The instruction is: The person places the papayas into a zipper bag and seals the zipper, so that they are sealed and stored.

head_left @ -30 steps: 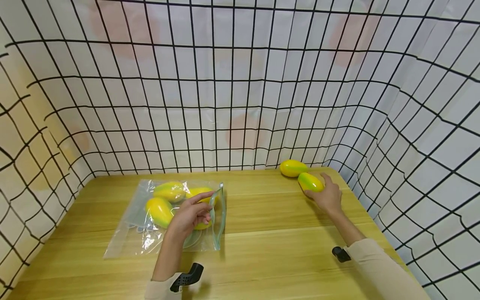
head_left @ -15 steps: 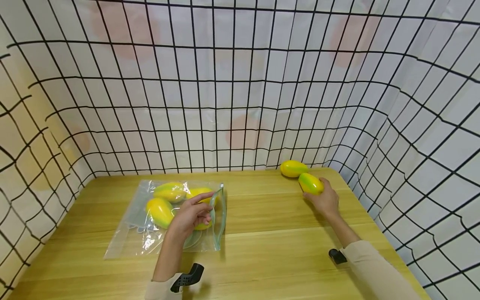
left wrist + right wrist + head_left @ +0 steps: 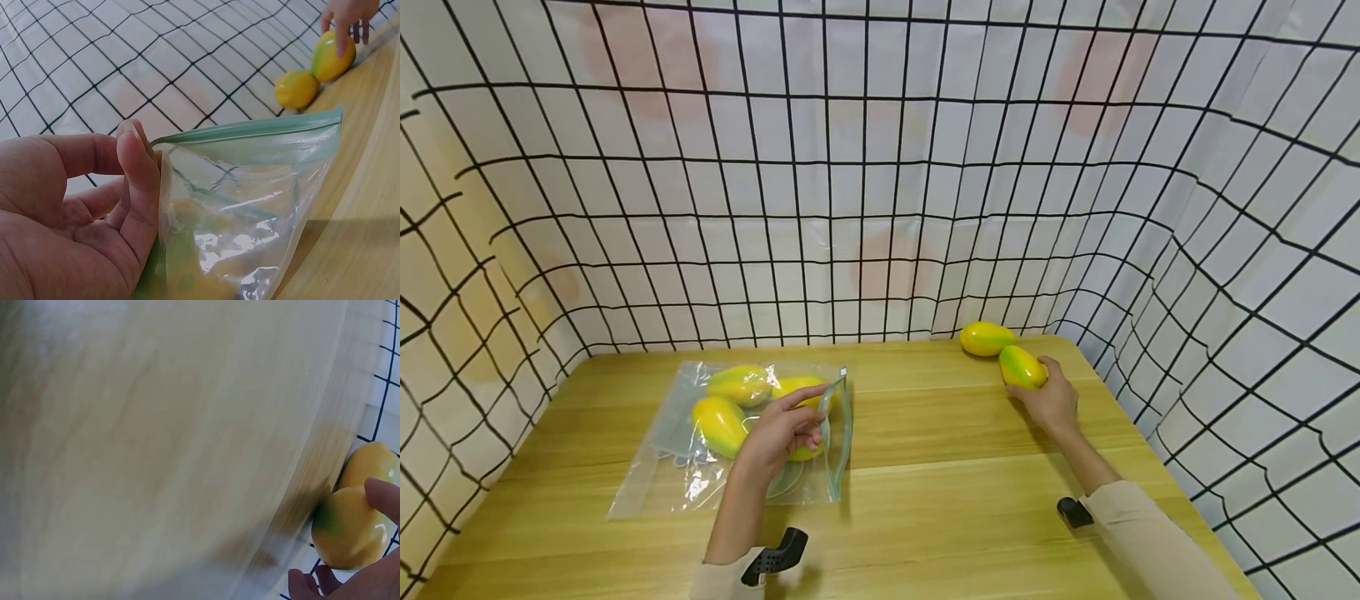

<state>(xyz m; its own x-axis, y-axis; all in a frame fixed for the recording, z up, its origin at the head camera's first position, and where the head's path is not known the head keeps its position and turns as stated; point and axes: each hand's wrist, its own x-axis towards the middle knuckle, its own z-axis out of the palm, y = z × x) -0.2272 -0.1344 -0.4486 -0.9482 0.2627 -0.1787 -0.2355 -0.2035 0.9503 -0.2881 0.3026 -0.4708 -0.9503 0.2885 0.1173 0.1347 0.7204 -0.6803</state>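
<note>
My left hand (image 3: 773, 437) pinches the edge of a clear zip bag (image 3: 643, 483) near its greenish zip strip (image 3: 262, 134). The bag lies on the table with its mouth parted to the right. Several yellow-green mangoes, one of them a mango (image 3: 718, 423) at the left, show through the plastic; my hand partly covers others. At the far right, my right hand (image 3: 1054, 404) grips a loose mango (image 3: 1021, 368), thumb on one side and fingers on the other. A second loose mango (image 3: 987, 338) lies just behind it, close against it in the right wrist view.
The wooden table (image 3: 925, 483) ends at a black wire grid (image 3: 865, 217) backed by white sheeting, which rises at the back and both sides. Both loose mangoes are near the back grid. A dark wrist device (image 3: 775, 556) sits on the left sleeve.
My right hand has closed in around the nearer loose mango, shifting slightly left, and that mango has turned a little. My left hand and the bag have stayed put.
</note>
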